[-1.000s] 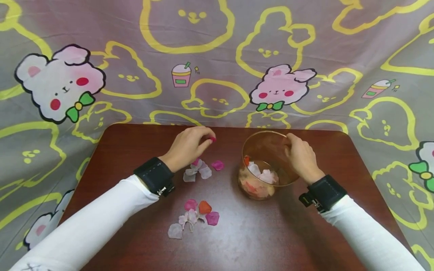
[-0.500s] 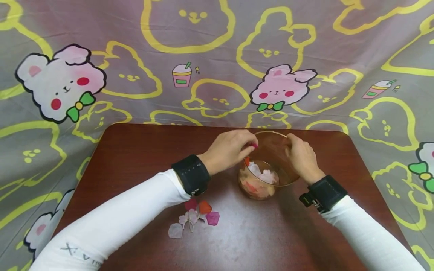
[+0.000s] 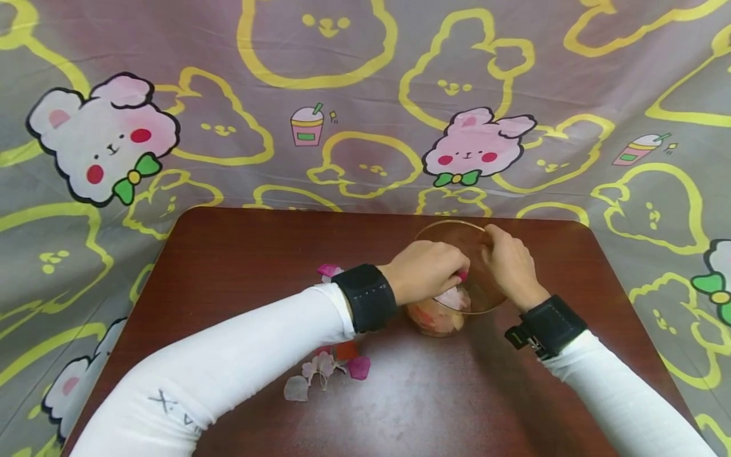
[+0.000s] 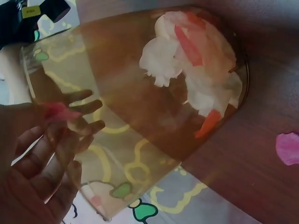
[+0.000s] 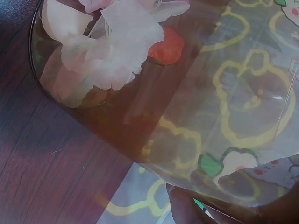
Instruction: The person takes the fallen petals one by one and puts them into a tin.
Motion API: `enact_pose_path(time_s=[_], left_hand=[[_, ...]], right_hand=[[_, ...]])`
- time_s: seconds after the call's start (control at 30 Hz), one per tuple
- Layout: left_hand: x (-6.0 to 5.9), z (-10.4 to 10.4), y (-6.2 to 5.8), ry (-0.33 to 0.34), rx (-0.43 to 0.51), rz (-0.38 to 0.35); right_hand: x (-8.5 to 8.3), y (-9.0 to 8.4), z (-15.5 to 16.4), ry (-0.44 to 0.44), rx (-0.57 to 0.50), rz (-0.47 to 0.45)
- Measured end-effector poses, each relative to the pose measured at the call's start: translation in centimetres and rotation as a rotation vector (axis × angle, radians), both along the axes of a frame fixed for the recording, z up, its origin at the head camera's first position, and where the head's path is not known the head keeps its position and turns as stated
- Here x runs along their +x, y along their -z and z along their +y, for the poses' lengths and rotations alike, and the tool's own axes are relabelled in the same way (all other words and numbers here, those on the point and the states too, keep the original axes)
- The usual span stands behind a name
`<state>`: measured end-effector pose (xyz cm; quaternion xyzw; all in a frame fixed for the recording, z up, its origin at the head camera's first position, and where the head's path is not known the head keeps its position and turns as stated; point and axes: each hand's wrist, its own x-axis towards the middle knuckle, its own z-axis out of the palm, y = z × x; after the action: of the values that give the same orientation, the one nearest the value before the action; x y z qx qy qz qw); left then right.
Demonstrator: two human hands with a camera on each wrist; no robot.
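Left hand (image 3: 427,271): pinching small pink fabric petal (image 3: 462,275) over bowl mouth.
Right hand (image 3: 510,265): gripping bowl's rim at 3 o'clock.
Clear amber glass bowl (image 3: 451,231): tilted on dark brown wooden surface (image 3: 240,254), holding white and orange petals (image 4: 187,60).
Loose petals (image 3: 325,371): 7 o'clock of bowl.

Tilted glass bowl (image 5: 154,116) holds pale and orange petals (image 5: 112,51) above the wooden table (image 5: 42,177)

A dark brown table (image 3: 240,254) stands against a grey backdrop cloth (image 3: 365,76) printed with yellow outline figures. The cloth carries a white bear (image 3: 103,139) with a green bow at left, a pink rabbit (image 3: 473,147) at centre right, and a small pink drink cup (image 3: 305,125) between them. A second drink cup (image 3: 638,150) is printed further right. The cloth also hangs down both sides of the table.
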<state>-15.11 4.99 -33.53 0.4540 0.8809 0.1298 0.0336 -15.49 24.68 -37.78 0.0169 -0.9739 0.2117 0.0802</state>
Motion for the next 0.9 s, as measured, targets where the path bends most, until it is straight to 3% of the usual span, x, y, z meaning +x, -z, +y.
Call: enact_pose_path(time_s=[0.17, 0.3, 0.5, 0.67, 0.8, 0.9], left_hand=[[0.3, 0.1, 0.7, 0.01, -0.025, -0.038], [0.3, -0.3, 0.9, -0.002, 0.017, -0.063], [-1.0, -1.8, -0.5, -0.042, 0.121, 0.019], [-3.1, -4.8, -1.3, -0.187, 0.2, 0.066], [-4.7, -7.4, -0.8, -0.331, 0.273, -0.016], [-5.7, -9.5, 0.3, -0.419, 0.312, -0.092]], right_hand=[[0.1, -0.1, 0.0, 0.001, 0.003, -0.007], [0.1, -0.1, 0.0, -0.004, 0.003, -0.015], [0.0, 0.0, 0.0, -0.001, 0.003, -0.014], [-0.1, -0.1, -0.1, 0.0, 0.004, -0.01], [0.0, -0.2, -0.1, -0.002, 0.005, -0.011], [0.0, -0.2, -0.1, -0.007, 0.004, -0.006]])
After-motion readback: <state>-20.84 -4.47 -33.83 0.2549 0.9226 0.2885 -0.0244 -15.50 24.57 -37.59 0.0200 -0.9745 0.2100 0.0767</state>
